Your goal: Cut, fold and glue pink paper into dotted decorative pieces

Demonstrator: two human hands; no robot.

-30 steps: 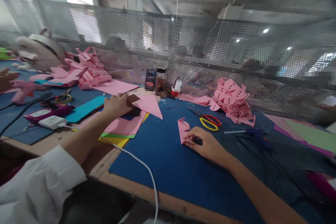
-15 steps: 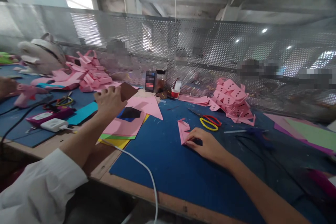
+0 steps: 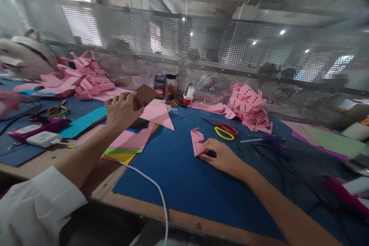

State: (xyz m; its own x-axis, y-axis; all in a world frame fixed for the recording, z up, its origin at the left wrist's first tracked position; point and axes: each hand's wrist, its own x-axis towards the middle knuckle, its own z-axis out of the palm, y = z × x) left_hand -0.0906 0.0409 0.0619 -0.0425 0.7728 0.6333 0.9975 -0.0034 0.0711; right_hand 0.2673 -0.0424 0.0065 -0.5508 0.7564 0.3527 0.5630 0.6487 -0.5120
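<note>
My left hand (image 3: 121, 110) is raised above the table, its fingers pinched on a small brown paper piece (image 3: 143, 95). Below it lies a stack of coloured paper sheets (image 3: 131, 143), pink on top with a dark square on it, and a pink triangle (image 3: 158, 114). My right hand (image 3: 221, 156) rests on the blue mat (image 3: 184, 177), fingertips pressing the lower edge of a folded pink paper piece (image 3: 196, 141). Red and yellow scissors (image 3: 225, 130) lie just behind that hand.
Heaps of pink cut paper sit at the back left (image 3: 83, 77) and back right (image 3: 248, 107). A perforated metal screen (image 3: 201, 50) closes the far side. A white cable (image 3: 150, 184) crosses the near wooden table edge. A purple device and a white charger (image 3: 40, 138) lie left.
My left hand lifted the brown paper piece off the paper stack and holds it in the air. My right hand stayed on the folded pink piece. The view shifted slightly.
</note>
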